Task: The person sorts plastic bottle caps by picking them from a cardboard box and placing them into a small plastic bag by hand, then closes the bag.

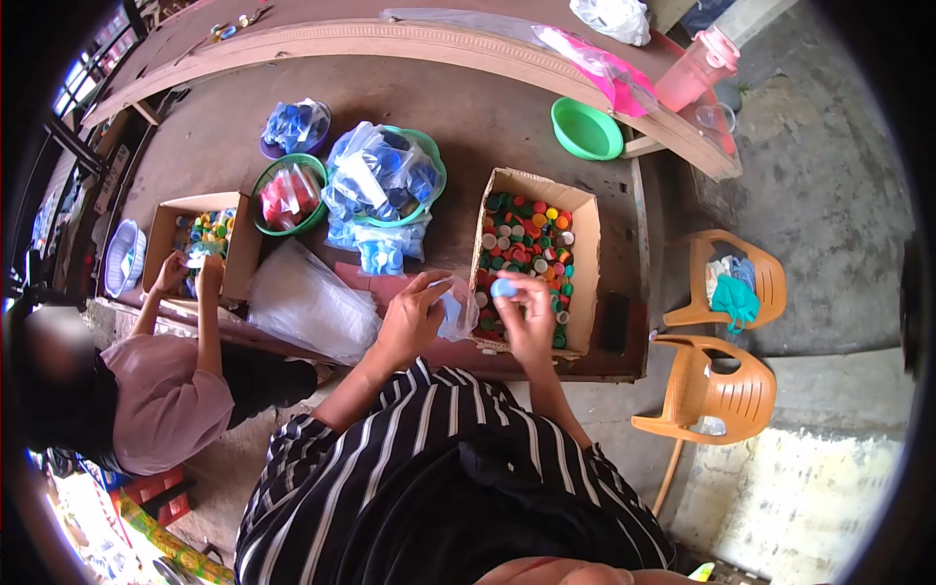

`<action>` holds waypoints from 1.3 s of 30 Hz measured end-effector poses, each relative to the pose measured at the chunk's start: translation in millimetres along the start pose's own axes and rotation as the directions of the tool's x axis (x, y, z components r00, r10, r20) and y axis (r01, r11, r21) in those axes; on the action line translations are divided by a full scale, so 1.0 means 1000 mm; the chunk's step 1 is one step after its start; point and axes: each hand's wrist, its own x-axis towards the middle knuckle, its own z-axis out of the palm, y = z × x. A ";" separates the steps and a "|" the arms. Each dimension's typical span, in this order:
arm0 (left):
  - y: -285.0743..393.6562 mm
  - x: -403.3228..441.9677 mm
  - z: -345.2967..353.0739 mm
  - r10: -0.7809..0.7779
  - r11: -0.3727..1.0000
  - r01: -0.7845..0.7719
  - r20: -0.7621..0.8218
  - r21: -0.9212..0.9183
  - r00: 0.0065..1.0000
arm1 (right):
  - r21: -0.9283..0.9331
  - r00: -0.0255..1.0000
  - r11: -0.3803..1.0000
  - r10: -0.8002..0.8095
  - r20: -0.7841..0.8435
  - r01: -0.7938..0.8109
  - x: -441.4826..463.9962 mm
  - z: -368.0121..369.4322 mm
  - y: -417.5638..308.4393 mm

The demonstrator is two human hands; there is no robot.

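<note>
My left hand (411,320) grips a small clear plastic bag (461,314) by its edge, with something light blue showing in it. Between the fingertips of my right hand (527,322) is a light blue bottle cap (503,288), held over the near left part of a cardboard box (584,210). Inside that box lie many loose bottle caps (526,234) in red, green, orange, yellow and white. To the left of my left hand lies a stack of clear plastic bags (307,302). Just beyond are filled bags of light blue caps (380,256).
A green basin (438,161) heaped with bagged blue caps stands farther back. Beside it are a green bowl (261,212) of red bags and a purple bowl (322,136). At left, a co-worker's hands (208,278) are over another box (244,244). Orange chairs (726,390) stand right.
</note>
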 end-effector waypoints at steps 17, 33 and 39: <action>-0.017 -0.010 -0.042 -0.076 0.993 0.085 0.104 -0.085 0.992 | -0.673 0.619 0.693 0.654 0.436 -0.259 0.011 -0.030 0.120; -0.042 0.028 -0.054 -0.068 0.984 0.090 0.143 -0.152 0.987 | -0.541 0.680 0.703 0.672 0.293 -0.462 0.042 -0.025 0.133; -0.051 0.032 -0.052 -0.083 0.982 0.106 0.147 -0.156 0.986 | -0.193 0.869 0.855 0.494 0.022 -0.481 0.050 -0.060 0.200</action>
